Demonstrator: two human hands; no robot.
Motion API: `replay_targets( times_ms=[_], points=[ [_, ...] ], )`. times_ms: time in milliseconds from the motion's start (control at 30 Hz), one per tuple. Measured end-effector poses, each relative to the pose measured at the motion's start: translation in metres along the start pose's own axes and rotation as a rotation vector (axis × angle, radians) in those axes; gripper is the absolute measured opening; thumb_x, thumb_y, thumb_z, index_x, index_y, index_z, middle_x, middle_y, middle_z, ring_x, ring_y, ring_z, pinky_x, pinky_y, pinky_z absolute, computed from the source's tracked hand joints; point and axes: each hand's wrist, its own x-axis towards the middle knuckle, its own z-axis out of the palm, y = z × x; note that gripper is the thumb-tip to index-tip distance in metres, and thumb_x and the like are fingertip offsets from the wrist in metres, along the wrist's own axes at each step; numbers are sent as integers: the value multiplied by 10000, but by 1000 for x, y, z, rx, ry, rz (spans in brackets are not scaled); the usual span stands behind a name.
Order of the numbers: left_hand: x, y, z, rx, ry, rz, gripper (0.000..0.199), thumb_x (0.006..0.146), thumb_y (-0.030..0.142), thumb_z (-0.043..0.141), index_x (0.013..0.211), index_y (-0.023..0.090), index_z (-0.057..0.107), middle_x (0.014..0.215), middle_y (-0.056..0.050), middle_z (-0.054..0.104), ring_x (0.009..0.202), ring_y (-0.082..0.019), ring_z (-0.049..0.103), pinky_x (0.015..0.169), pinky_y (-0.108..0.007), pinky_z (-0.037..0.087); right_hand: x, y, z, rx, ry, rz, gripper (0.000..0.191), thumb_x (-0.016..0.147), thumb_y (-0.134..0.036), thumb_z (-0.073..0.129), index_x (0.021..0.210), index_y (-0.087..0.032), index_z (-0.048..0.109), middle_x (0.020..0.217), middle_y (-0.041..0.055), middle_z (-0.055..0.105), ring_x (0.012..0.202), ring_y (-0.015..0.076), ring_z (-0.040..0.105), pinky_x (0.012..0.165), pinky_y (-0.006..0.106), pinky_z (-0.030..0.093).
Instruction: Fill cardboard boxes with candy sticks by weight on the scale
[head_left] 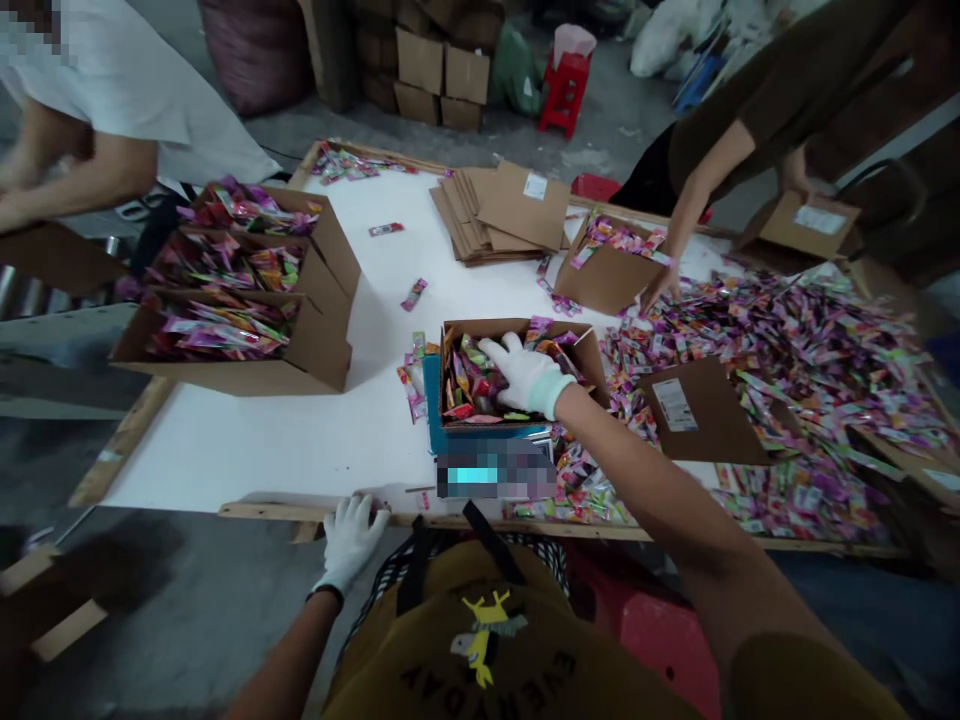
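While packets [478, 378] in an open carton [591, 362] are touched by the white-gloved right hand [529, 375], its fingers are seen slightly parted; whether one is gripped cannot be told. The carton is supported by a blue scale [433, 415] near the middle of the tabletop [262, 440]. At the near edge, the left hand [350, 540] is rested, fingers loosely spread. Filled cartons [321, 345] are lined up left, flattened cardboard [517, 205] is stacked far, and loose packets [810, 320] are heaped right.
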Motion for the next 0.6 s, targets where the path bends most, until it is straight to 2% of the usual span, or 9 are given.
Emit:
replay_targets(
  times_ms=[100,200,300,400,500,600],
  points=[
    [0,1,2,-9,18,-42,352,1021,390,395,1114,209,681,1345,-181,628,1308,-371,496,1040,-531,386,4,12,-12,77,143,-58,402,889,-92,591,1276,-135,691,1245,120,715,1080,267,708,992,400,556],
    [1,2,3,1,36,-40,369,1026,398,385,1098,206,693,1316,-180,637,1301,-376,493,1045,-541,377,-15,29,-43,117,233,-50,318,848,-93,602,1142,-144,713,1090,72,761,1040,236,697,996,372,547],
    [1,2,5,29,23,-34,394,1028,406,383,1123,194,701,1317,-180,628,1299,-382,473,1041,-552,371,-60,49,-75,229,398,9,308,798,-167,637,1095,-163,718,962,43,758,878,235,700,864,392,586],
    [2,3,6,48,3,-25,398,1030,424,375,1127,208,695,1283,-160,623,1271,-370,470,1017,-537,384,-119,77,-92,384,567,99,309,762,-282,712,1058,-197,723,904,23,743,810,232,697,798,392,601],
    [2,5,6,56,11,-35,392,1026,449,382,1113,213,683,1259,-154,614,1270,-365,465,1017,-528,387,-173,115,-92,325,615,281,356,765,-361,752,1096,-232,727,936,56,730,864,270,700,807,433,613],
    [3,7,6,53,12,-42,389,1024,467,384,1095,212,669,1258,-154,611,1294,-369,457,1039,-539,376,-201,141,-80,117,558,441,638,714,-440,852,1292,-217,701,1157,172,698,942,314,700,799,445,611]
  ],
)
